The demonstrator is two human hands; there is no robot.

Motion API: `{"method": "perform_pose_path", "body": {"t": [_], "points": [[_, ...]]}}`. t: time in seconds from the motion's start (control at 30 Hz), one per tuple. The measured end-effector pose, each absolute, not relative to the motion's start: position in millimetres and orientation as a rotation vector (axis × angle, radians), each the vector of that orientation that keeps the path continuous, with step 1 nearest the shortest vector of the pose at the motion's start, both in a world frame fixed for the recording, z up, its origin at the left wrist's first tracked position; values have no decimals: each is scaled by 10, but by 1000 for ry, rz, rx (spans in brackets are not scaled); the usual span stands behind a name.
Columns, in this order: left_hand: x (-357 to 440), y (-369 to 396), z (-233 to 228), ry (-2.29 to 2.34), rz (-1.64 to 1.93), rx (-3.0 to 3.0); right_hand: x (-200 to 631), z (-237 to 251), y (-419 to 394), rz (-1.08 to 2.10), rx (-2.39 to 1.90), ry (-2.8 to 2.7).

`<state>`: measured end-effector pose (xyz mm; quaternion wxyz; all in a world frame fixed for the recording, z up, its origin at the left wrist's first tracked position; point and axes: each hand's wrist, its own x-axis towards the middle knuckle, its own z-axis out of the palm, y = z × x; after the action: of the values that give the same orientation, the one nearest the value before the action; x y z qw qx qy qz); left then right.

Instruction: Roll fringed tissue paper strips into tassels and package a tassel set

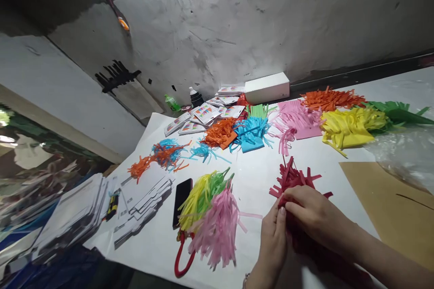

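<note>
Two hands: both work at the near right of the white table (257, 176), pressed together over one bundle.
Left hand (273, 239): fingers bent and closed on the near side of the red fringe bundle (293, 178), thumb against the right hand.
Right hand (313, 216): laid over the bundle from the right, fingers curled down and pinching the red paper at its gathered end.
Red fringe bundle: lies on the table under both hands; its cut strips fan out toward the far side, clear of the fingers.
Tassel cluster (212, 210): yellow, green and pink fringes bunched just left of the hands, a red loop (183, 257) at its near end.
Phone (181, 201): black, flat on the table, touching the cluster's left edge.
Far piles: orange, blue, pink and yellow fringe paper (349, 128) spread across the far side, well apart from the hands.
White box (267, 88): at the far edge against the wall.
Brown sheet (389, 203): flat at the right, beside the right forearm.
</note>
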<state>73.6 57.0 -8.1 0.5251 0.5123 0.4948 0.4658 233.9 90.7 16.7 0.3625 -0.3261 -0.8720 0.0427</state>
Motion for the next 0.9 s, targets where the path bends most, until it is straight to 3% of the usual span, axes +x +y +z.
{"method": "perform_pose_path", "body": {"t": [0.33, 0.6, 0.9], "points": [[775, 482, -209, 1248, 1099, 1119, 2331, -100, 773, 206, -991, -2086], [775, 538, -226, 1254, 1095, 1221, 2408, 30, 905, 374, -1050, -2061], [836, 494, -185, 1214, 1092, 1181, 2294, -64, 814, 265, -956, -2060]]}}
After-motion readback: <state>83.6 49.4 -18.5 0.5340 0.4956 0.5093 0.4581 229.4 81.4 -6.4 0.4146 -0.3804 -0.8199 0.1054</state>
